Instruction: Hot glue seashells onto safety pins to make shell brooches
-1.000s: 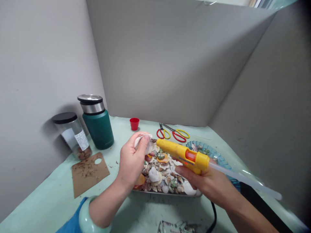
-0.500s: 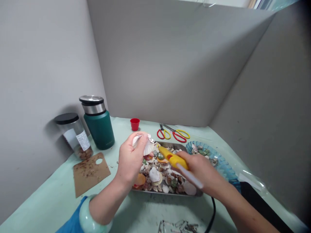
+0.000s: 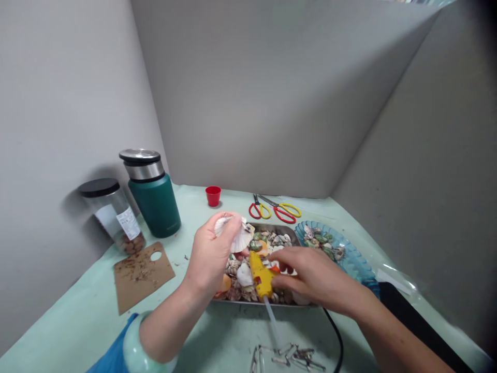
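My left hand (image 3: 212, 251) pinches a white ribbed scallop shell (image 3: 241, 238) between thumb and fingers, above the left part of a metal tray (image 3: 272, 227). A small metal piece shows at the shell's upper right edge. Over the tray lies a yellow glue gun (image 3: 261, 277), nozzle pointing away, with a pale glue stick (image 3: 272, 321) jutting from its rear. My right hand (image 3: 310, 272) is at the gun's right side, fingers loosely apart and thumb close to its body; whether it touches is hard to see. Shells and green snail shells fill the tray, partly hidden by my hands.
A blue scalloped dish (image 3: 359, 261) of shells stands right. Metal clips (image 3: 298, 357) lie in front, beside a black cord (image 3: 338, 336). Behind are scissors (image 3: 285, 213) and a red cup (image 3: 213, 196). Left are a green bottle (image 3: 155, 202), a jar (image 3: 116, 217) and a brown board (image 3: 143, 280).
The glue gun has come down onto the tray's contents and turned so its nozzle points away. My right hand's fingers have loosened around it. My left hand still holds the scallop shell.
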A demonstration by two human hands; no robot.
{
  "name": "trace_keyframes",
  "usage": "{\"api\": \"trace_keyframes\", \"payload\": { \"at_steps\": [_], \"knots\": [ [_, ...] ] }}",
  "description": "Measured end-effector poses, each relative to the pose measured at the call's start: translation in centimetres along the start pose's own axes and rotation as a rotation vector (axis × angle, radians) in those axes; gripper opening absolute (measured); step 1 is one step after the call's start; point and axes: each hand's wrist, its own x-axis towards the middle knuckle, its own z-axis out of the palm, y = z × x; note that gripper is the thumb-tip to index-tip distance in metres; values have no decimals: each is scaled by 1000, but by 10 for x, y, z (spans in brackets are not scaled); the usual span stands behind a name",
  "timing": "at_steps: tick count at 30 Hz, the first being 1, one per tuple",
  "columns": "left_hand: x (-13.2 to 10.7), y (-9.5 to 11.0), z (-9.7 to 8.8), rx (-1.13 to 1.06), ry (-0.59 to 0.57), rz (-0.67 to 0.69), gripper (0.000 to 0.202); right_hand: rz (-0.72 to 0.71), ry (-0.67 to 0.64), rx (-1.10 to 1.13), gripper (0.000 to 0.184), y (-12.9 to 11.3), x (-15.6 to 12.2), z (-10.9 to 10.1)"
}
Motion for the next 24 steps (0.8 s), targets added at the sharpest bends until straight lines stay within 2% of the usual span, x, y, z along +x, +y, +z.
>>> {"api": "trace_keyframes", "payload": {
  "at_steps": [3, 5, 8, 11, 24],
  "knots": [
    [-6, -6, 4, 33, -83, -27, 23, 60, 228, 452, 22, -15, -1, -2],
    [-10, -9, 7, 59, -134, -38, 24, 100, 267, 721, 23, -23, -1, 0],
    [-16, -12, 11, 91, -171, -28, 22, 135, 306, 955, 22, -29, 1, 6],
    [-19, -14, 12, 133, -170, -2, 20, 172, 319, 1045, 22, -28, 1, 8],
    [-18, -20, 9, 212, -180, 72, 16, 243, 294, 1122, 22, -33, 0, 12]
  ]
}}
